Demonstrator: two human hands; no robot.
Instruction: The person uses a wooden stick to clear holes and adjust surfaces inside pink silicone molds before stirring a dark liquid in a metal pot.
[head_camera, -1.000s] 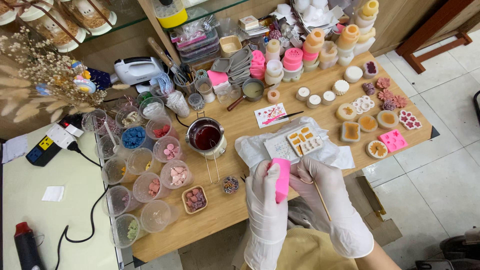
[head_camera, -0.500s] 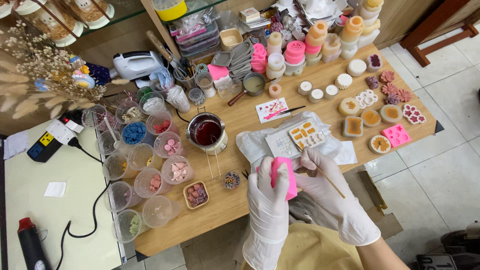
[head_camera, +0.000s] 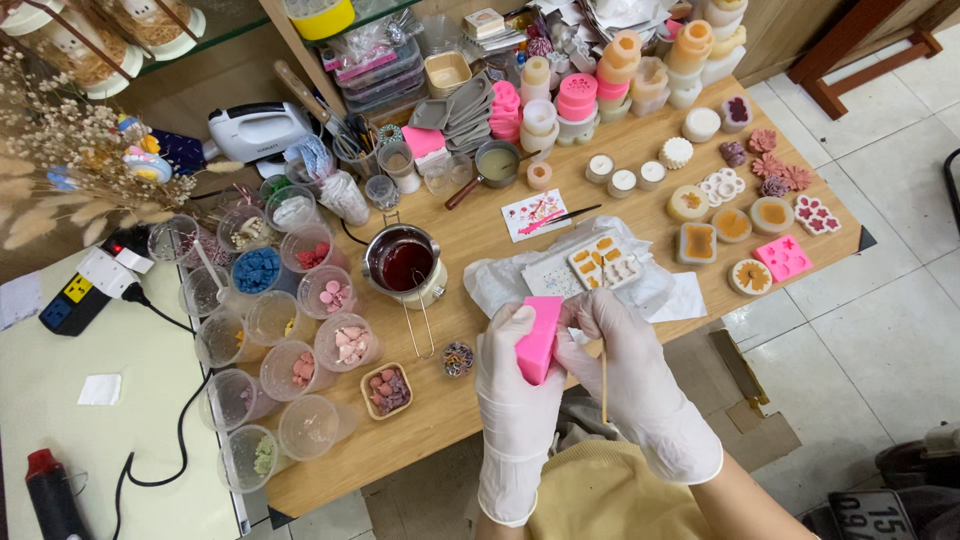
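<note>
Left hand (head_camera: 515, 375) and right hand (head_camera: 625, 365) clamp pink mould (head_camera: 538, 338), thin stick (head_camera: 603, 383) pinched too; finished wax pieces (head_camera: 733, 224) already crowd table (head_camera: 470, 415), this mould apparently unemptied.

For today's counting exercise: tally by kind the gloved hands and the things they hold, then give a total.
Gloved hands: 2 (left hand, right hand)
Pink block: 1
Stick: 1
Total: 4

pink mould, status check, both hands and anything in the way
Left hand grips pink mould. Right hand on it too, thin wooden stick in fingers. Held above table edge, nothing blocking.
</note>
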